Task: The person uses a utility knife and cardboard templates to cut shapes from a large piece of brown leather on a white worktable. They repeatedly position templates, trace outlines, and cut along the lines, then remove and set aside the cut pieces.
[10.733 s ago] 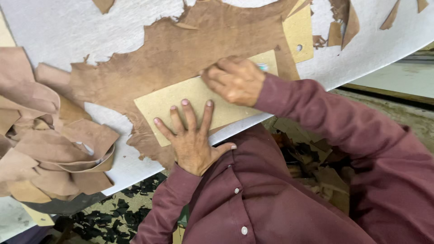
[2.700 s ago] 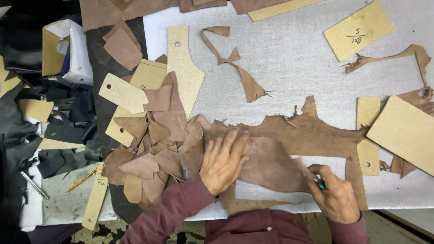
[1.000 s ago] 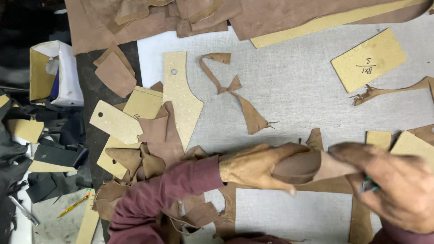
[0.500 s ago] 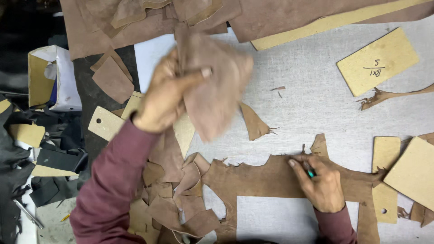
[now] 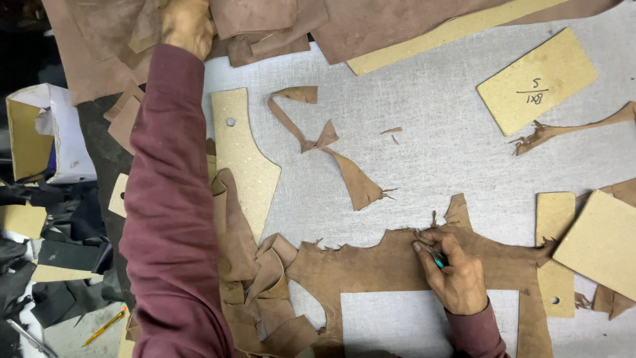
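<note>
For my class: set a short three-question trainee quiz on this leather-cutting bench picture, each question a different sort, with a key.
1. True or false: the right hand rests on the brown leather sheet that has a rectangular hole cut out of it.
2. Where is the left hand? A) on the pile of leather pieces at the top left of the table; B) on the yellow pencil; C) flat on the rectangular card template.
3. Fill in: the long card template with a round hole lies just to the ____ of the maroon sleeve in the picture.

Key: 1 true; 2 A; 3 right.

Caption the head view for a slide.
Left hand on stacked leather pieces; right hand presses teal tool onto cut-out hide.
</note>
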